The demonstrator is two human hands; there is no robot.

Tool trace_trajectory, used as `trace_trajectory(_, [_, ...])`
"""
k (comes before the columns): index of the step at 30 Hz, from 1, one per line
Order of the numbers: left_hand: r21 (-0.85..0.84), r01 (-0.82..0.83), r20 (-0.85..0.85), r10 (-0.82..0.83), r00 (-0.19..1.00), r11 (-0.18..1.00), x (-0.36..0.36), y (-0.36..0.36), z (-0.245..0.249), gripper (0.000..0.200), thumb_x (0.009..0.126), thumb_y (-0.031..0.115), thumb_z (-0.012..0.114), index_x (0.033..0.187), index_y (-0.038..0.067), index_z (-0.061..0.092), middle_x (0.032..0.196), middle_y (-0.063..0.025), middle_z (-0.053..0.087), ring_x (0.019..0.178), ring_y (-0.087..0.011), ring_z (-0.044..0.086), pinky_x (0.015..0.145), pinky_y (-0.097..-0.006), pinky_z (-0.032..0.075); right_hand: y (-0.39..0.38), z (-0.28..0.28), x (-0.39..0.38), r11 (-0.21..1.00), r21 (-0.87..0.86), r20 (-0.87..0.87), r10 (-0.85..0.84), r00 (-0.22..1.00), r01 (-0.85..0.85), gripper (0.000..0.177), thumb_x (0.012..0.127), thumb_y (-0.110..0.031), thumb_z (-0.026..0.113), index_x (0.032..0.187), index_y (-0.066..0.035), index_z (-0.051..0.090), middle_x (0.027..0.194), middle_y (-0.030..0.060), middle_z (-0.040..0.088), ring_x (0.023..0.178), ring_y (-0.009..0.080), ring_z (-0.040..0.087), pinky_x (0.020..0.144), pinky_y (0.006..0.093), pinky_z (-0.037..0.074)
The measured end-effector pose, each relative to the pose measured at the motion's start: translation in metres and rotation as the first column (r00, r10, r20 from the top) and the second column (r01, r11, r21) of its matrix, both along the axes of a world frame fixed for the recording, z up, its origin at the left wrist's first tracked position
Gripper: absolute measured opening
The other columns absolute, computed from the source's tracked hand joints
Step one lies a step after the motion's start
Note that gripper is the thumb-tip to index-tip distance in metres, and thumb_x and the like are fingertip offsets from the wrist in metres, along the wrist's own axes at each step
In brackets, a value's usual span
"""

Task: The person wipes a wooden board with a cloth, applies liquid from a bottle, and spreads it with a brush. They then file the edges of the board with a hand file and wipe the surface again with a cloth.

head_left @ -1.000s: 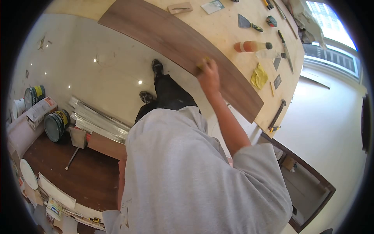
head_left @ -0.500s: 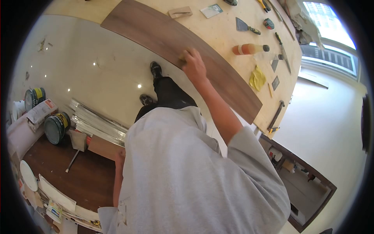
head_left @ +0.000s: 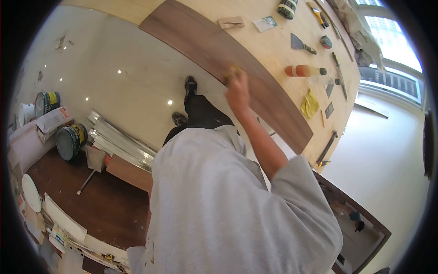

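A long brown wood-grain board (head_left: 200,39) lies along the near edge of a light wooden table (head_left: 269,48). On the board's surface, close to its near edge, rests my right hand (head_left: 238,93), closed around a small yellowish pad (head_left: 234,70). The fingers are blurred and cover most of the pad. My left hand is hidden behind the grey shirt (head_left: 219,192); only a sliver of that forearm shows. Past the board lie a bottle of orange liquid (head_left: 301,71), a yellow cloth (head_left: 310,104) and a putty knife (head_left: 299,42).
A saw (head_left: 340,75), a clamp (head_left: 327,150) and a folded brown piece (head_left: 231,23) lie on the table. Paint buckets (head_left: 71,141), wrapped silvery strips (head_left: 121,141) and a brown panel (head_left: 130,172) stand on the left. My shoes (head_left: 190,86) are below the table edge.
My right hand has shifted slightly along the board, with the pad still in it. The left hand, seen beside the brown panel before, is now hidden. The whole view has shifted a little.
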State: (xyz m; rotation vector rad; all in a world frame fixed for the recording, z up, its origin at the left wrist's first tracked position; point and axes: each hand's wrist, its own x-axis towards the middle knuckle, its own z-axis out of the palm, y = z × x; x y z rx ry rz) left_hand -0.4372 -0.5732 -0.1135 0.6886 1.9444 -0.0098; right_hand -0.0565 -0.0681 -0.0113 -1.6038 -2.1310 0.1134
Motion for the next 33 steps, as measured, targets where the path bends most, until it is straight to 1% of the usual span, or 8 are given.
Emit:
trace_trajectory(4, [-0.017, -0.112, -0.079, 0.110, 0.991, 0.994, -0.009, 0.044, 0.013, 0.042, 0.094, 0.036, 0.074, 0.124, 0.007, 0.073, 0.110, -0.0256, 0.076, 0.107, -0.0397, 0.074, 0.090, -0.0476, 0.056, 0.079, -0.010, -0.139, 0.975, -0.040, 0.039, 0.221, 0.974, -0.220, 0.049, 0.086, 0.004, 0.058, 0.134, 0.000, 0.065, 0.130, 0.0221, 0.062, 0.122, 0.0399, 0.061, 0.105, 0.0469, 0.050])
trace_trajectory(7, [-0.067, -0.110, -0.132, 0.100, 0.986, 0.992, -0.013, 0.061, 0.031, 0.044, 0.096, 0.040, 0.072, 0.126, 0.008, 0.073, 0.111, -0.0260, 0.076, 0.108, -0.0398, 0.074, 0.091, -0.0477, 0.057, 0.077, 0.006, -0.141, 0.947, -0.063, -0.008, 0.314, 0.949, -0.314, 0.053, 0.087, 0.003, 0.057, 0.139, -0.001, 0.064, 0.131, 0.0210, 0.062, 0.122, 0.0400, 0.061, 0.106, 0.0471, 0.050])
trace_trajectory(13, [-0.165, -0.002, -0.069, -0.010, 0.998, 0.986, -0.006, -0.003, 0.027, 0.044, 0.100, 0.030, 0.066, 0.137, 0.008, 0.068, 0.123, -0.0260, 0.074, 0.119, -0.0391, 0.071, 0.100, -0.0450, 0.054, -0.054, 0.013, 0.047, 0.992, -0.117, 0.215, 0.062, 0.975, -0.037, 0.064, 0.093, 0.005, 0.059, 0.156, -0.003, 0.051, 0.139, 0.0252, 0.058, 0.129, 0.0444, 0.058, 0.111, 0.0499, 0.048])
trace_trajectory(17, [-0.069, -0.058, 0.079, 0.063, 0.995, 0.996, 0.007, -0.003, 0.020, 0.044, 0.100, 0.026, 0.064, 0.140, 0.007, 0.066, 0.127, -0.0258, 0.073, 0.122, -0.0387, 0.069, 0.103, -0.0446, 0.053, -0.068, 0.007, 0.065, 0.983, -0.172, 0.258, -0.017, 0.966, 0.064, 0.062, 0.094, 0.006, 0.059, 0.154, 0.003, 0.049, 0.140, 0.0285, 0.056, 0.127, 0.0462, 0.058, 0.111, 0.0512, 0.047])
trace_trajectory(22, [0.133, -0.163, 0.211, 0.133, 0.968, 0.978, -0.025, 0.089, 0.029, 0.045, 0.101, 0.022, 0.062, 0.144, 0.006, 0.064, 0.132, -0.0256, 0.071, 0.126, -0.0382, 0.068, 0.106, -0.0440, 0.052, 0.040, 0.012, -0.088, 0.981, -0.034, 0.118, 0.191, 0.974, -0.189, 0.057, 0.092, 0.004, 0.059, 0.148, 0.009, 0.051, 0.140, 0.0299, 0.054, 0.127, 0.0454, 0.058, 0.109, 0.0497, 0.047])
trace_trajectory(24, [0.245, -0.186, 0.085, 0.170, 0.982, 0.951, -0.054, 0.103, 0.007, 0.047, 0.102, 0.015, 0.058, 0.148, 0.003, 0.060, 0.141, -0.0247, 0.067, 0.132, -0.0366, 0.063, 0.110, -0.0430, 0.049, 0.094, -0.006, -0.157, 0.960, 0.043, 0.064, 0.273, 0.960, -0.275, 0.053, 0.091, 0.001, 0.058, 0.143, 0.009, 0.053, 0.140, 0.0292, 0.053, 0.123, 0.0430, 0.059, 0.103, 0.0488, 0.049])
trace_trajectory(27, [0.287, -0.253, -0.069, 0.283, 0.957, 0.924, -0.072, 0.172, 0.081, 0.048, 0.101, 0.015, 0.058, 0.147, 0.003, 0.060, 0.136, -0.0257, 0.069, 0.127, -0.0363, 0.067, 0.107, -0.0436, 0.050, 0.150, -0.010, -0.238, 0.956, 0.047, 0.095, 0.283, 0.954, -0.289, 0.048, 0.094, -0.005, 0.056, 0.139, 0.012, 0.052, 0.133, 0.0229, 0.054, 0.113, 0.0360, 0.059, 0.096, 0.0454, 0.049])
trace_trajectory(33, [0.130, -0.285, -0.074, 0.295, 0.953, 0.950, -0.075, 0.081, 0.114, 0.041, 0.101, 0.014, 0.057, 0.139, 0.001, 0.066, 0.125, -0.0251, 0.074, 0.118, -0.0353, 0.071, 0.101, -0.0427, 0.054, 0.113, 0.004, -0.172, 0.945, -0.100, 0.079, 0.319, 0.944, -0.311, 0.068, 0.089, -0.001, 0.058, 0.156, -0.002, 0.045, 0.140, 0.0221, 0.052, 0.118, 0.0378, 0.059, 0.099, 0.0478, 0.049])
